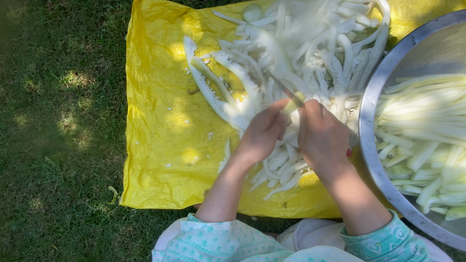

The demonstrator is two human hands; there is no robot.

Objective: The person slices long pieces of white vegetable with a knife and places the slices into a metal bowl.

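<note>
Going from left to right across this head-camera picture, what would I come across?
Grass → yellow sheet → long white vegetable peel → left hand → right hand → metal bowl → pale cut strips in the bowl.

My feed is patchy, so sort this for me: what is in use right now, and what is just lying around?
In use:
left hand and right hand, both on one pale strip
knife, at that strip
heap of white strips
metal bowl of cut sticks
yellow sheet underneath

Lying about:
seeds scattered on the sheet
scrap on the grass
</note>
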